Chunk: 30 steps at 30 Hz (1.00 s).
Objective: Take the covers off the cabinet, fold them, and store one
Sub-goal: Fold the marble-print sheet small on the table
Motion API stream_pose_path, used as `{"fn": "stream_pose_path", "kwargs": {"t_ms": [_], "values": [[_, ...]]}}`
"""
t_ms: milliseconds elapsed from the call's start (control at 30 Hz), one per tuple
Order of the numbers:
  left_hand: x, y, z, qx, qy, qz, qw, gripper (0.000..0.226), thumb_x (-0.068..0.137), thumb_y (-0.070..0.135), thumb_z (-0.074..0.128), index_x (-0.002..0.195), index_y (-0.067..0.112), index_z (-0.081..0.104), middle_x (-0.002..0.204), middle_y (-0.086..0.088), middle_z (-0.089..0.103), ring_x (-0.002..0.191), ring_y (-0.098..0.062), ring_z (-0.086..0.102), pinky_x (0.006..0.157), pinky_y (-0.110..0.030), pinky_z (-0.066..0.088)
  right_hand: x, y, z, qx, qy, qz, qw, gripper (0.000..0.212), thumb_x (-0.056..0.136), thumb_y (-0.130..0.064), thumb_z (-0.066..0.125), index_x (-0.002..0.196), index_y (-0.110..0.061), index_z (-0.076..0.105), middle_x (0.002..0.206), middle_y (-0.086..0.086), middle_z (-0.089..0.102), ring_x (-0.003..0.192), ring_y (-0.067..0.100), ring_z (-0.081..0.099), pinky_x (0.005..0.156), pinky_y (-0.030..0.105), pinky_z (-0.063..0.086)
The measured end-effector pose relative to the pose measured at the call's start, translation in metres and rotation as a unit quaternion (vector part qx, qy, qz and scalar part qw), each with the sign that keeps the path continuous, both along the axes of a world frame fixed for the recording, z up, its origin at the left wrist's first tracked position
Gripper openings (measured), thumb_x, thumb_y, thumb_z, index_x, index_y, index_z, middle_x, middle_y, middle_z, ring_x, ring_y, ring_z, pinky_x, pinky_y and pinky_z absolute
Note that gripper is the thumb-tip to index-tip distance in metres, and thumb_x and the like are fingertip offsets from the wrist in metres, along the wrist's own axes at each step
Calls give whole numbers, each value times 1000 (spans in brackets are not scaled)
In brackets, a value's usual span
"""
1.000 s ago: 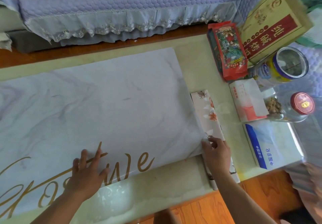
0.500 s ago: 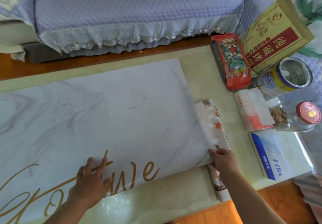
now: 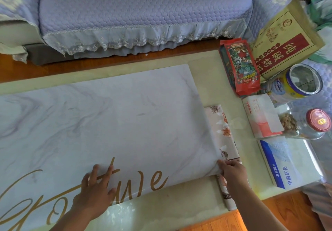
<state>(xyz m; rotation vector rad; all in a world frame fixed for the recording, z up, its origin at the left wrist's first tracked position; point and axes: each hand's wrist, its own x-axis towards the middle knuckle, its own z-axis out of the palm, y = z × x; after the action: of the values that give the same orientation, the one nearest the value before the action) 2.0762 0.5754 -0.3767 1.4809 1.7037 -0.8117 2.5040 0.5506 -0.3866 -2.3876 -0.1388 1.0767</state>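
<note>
The marble-print cover point(image 3: 111, 123) with gold lettering lies spread flat across the pale surface point(image 3: 206, 65), filling its left and middle. The left hand point(image 3: 95, 193) rests on the cover's near edge with fingers straight and spread, pressing it down. The right hand point(image 3: 233, 172) pinches the cover's near right corner. Just under that corner lies a folded floral cover point(image 3: 222, 132), its long side along the marble cover's right edge. Farther right stand a red snack bag point(image 3: 240, 67) and a glass jar point(image 3: 310, 124).
</note>
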Motion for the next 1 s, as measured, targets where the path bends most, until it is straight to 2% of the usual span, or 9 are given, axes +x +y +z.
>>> {"fn": "stream_pose_path", "kwargs": {"t_ms": [200, 367, 500, 667, 800, 900, 1000], "values": [[-1, -2, -2, 9, 1, 0, 1000, 72, 103, 57, 31, 157, 44, -15, 163, -1, -30, 154, -35, -17, 120, -55, 30, -6, 0, -3, 15, -19, 6, 1000, 18, 87, -24, 78, 82, -9, 69, 76, 16, 64, 67, 29, 54, 66, 41, 47], [-1, -8, -10, 16, 22, -6, 1000, 76, 101, 62, 28, 156, 43, -21, 163, -1, -33, 154, -36, -18, 118, -58, 32, -10, 2, -5, 14, -42, 8, 999, 18, 87, -29, 77, 80, -14, 70, 80, 11, 66, 71, 26, 57, 75, 47, 54], [2, -9, -14, 16, 29, 17, 999, 77, 100, 66, 24, 155, 41, -23, 162, -2, -35, 153, -38, -19, 121, -60, 23, -9, 4, -6, 15, -40, 6, 999, 23, 87, -34, 76, 80, -13, 70, 75, 9, 66, 67, 26, 58, 74, 44, 53], [3, -10, -11, 31, 37, 12, 999, 76, 99, 68, 23, 155, 43, -21, 163, -1, -32, 154, -37, -14, 121, -60, 26, -10, 4, -6, 16, -31, 3, 999, 23, 89, -31, 74, 85, -9, 69, 74, 12, 65, 65, 26, 57, 67, 40, 49], [1, -13, -12, 64, 49, -6, 997, 80, 95, 72, 27, 156, 44, -16, 164, -1, -24, 154, -37, -7, 116, -58, 36, -11, 6, -6, 5, -36, 19, 999, 19, 91, -29, 72, 87, -10, 69, 80, 12, 67, 74, 29, 61, 76, 42, 53], [-2, -13, -18, 62, 47, -9, 997, 87, 92, 75, 32, 157, 41, -15, 162, -3, -26, 153, -39, -8, 117, -57, 35, -12, 8, -6, 3, -42, 17, 999, 18, 87, -24, 74, 95, -12, 63, 89, 9, 66, 81, 28, 62, 83, 45, 54], [-2, -6, -22, 58, 46, -3, 997, 95, 85, 84, 33, 158, 38, -7, 160, -6, -22, 152, -41, 2, 117, -58, 33, -10, 10, -1, 6, -59, 43, 997, 27, 87, -21, 74, 108, -16, 57, 97, 4, 63, 87, 24, 61, 84, 43, 53]]}}
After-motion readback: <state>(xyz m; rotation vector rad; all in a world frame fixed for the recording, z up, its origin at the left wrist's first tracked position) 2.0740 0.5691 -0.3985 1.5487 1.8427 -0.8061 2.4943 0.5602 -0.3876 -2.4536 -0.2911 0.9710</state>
